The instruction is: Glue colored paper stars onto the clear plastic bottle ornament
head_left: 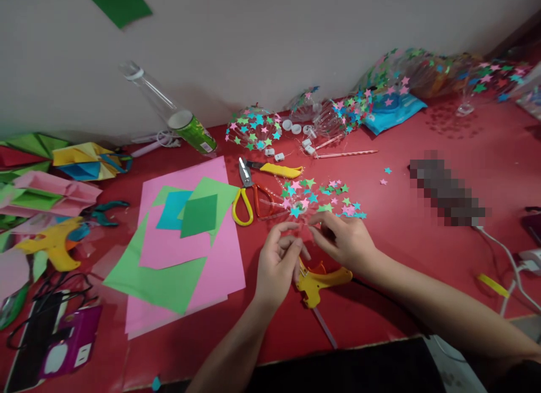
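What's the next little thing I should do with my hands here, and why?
I'd probably use your right hand to slide the yellow glue gun slightly away by its handle. Its front end seems to sit right beside the fingers of your left hand, and both hands are working close together there. I can't tell whether it's hot, so a bit more room seems sensible.

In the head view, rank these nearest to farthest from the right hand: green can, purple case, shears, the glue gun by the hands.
1. Glue gun: just below the right hand
2. Shears: left of it
3. Green can: farther left, by the wall
4. Purple case: far left, near edge
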The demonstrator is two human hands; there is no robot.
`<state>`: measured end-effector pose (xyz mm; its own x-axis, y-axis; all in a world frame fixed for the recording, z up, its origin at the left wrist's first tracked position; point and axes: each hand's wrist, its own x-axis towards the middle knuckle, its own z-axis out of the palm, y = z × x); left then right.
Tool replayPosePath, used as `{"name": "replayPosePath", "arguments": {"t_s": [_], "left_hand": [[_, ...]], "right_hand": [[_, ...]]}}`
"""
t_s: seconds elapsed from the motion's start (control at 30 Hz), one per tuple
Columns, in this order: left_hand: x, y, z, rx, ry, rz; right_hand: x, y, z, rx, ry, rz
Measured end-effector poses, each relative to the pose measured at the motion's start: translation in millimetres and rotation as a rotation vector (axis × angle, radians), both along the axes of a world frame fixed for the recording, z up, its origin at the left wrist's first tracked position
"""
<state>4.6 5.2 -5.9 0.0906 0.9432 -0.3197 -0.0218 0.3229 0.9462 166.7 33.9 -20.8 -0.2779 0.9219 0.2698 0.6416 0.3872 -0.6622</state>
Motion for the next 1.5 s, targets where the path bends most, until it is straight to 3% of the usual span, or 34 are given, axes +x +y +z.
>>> {"name": "replayPosePath", "arguments": {"t_s": [0.23, 0.53, 0.83, 1.13, 1.5], "left_hand": [[-6.9, -0.9, 3.7, 0.108, 0.226, -0.065], [4.2, 10.3, -0.5, 0.344, 0.563, -0.079], [8.8, 14.1, -3.3, 0.489, 0.757, -0.08], [8.1, 18.7, -9.6, 0.502, 0.695, -0.023], [9.7, 18.4, -6.6, 0.463, 0.646, 0.024]], "right_hand": [[2.1, 3.8, 4.7, -0.076, 0.03, 0.055], [3.8, 5.5, 5.0, -0.124, 0.055, 0.073], [4.0, 2.8, 2.1, 0.002, -0.043, 0.019], [6.3, 1.5, 1.8, 0.137, -0.06, -0.065], [17.2, 3.8, 10.5, 0.144, -0.015, -0.064]]}}
